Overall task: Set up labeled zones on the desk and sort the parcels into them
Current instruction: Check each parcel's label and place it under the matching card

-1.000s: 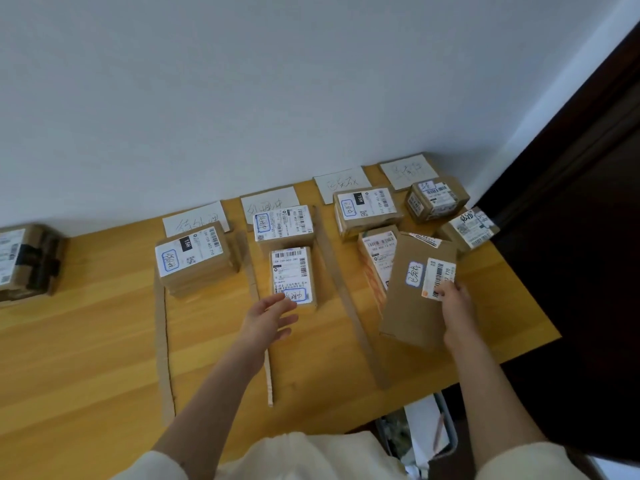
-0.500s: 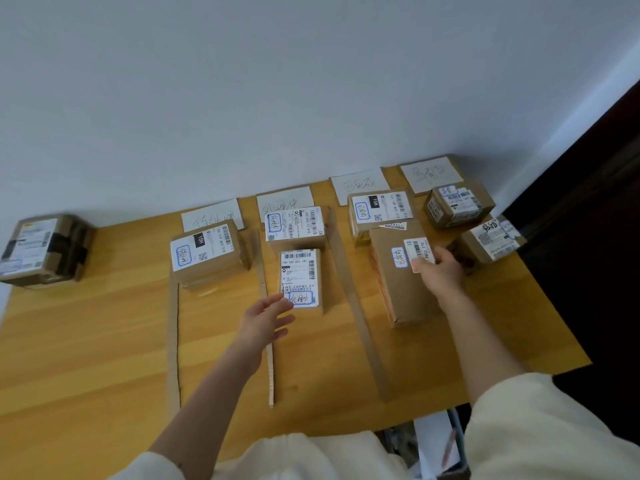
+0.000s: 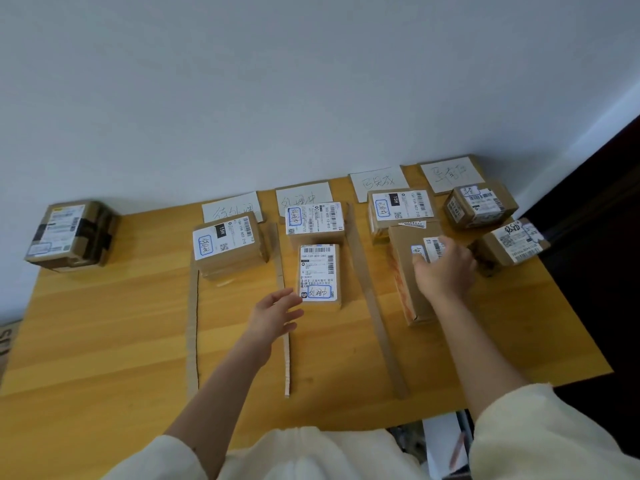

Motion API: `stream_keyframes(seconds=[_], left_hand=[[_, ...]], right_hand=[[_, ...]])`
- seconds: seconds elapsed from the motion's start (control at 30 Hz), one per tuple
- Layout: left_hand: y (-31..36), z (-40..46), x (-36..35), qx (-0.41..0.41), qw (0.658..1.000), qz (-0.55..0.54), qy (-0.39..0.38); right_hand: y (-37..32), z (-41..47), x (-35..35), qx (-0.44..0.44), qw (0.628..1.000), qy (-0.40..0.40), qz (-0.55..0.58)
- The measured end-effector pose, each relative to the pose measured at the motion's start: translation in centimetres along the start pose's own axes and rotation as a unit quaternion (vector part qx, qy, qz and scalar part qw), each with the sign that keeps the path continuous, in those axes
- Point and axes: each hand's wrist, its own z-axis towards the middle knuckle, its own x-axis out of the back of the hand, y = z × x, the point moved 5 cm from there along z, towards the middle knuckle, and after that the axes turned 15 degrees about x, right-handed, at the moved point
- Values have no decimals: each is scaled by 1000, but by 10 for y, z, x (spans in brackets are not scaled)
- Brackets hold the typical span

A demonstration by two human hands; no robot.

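Observation:
Four handwritten paper zone cards lie along the wall edge of the wooden desk (image 3: pixel 104 341); the third card (image 3: pixel 377 181) heads the third zone. Cardboard strips (image 3: pixel 377 323) divide the zones. My right hand (image 3: pixel 445 271) lies over a long brown parcel (image 3: pixel 403 271), thumb on its top by the labels and fingers over its right edge. It rests on another parcel in the third zone, in front of a labeled parcel (image 3: pixel 398 209). My left hand (image 3: pixel 273 317) hovers open, just left of the near parcel (image 3: pixel 318 275) in the second zone.
A taped parcel (image 3: pixel 72 235) sits alone at the desk's far left. The first zone holds one parcel (image 3: pixel 228 244), the fourth zone two (image 3: pixel 481 206) (image 3: pixel 512 242). A dark door is at the right. A bin with papers (image 3: pixel 446 445) stands under the near edge.
My right hand carried the long brown parcel forward and laid it flat in the third zone. The left hand barely moved. The view shifted, showing more of the desk's left.

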Motion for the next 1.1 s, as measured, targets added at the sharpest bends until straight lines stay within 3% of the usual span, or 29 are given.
stream_keyframes(seconds=[0.13,0.37,0.53,1.0,1.1], left_hand=[[-1,-3,18,-1,1000,-9,4],[-10,-4,75,10,998,-55,28],[-20,1,138,20,992,-117,43],[-22,38,344,26,963,-182,196],[-12,53,383,28,954,-203,219]], right_hand=[[-54,-21,-21,104,994,-33,31],[-148,-77,-107,173,930,-298,129],[-217,-119,-163,220,884,-403,92],[-412,-171,-288,333,797,-503,-13],[-442,-172,-318,330,798,-504,-14]])
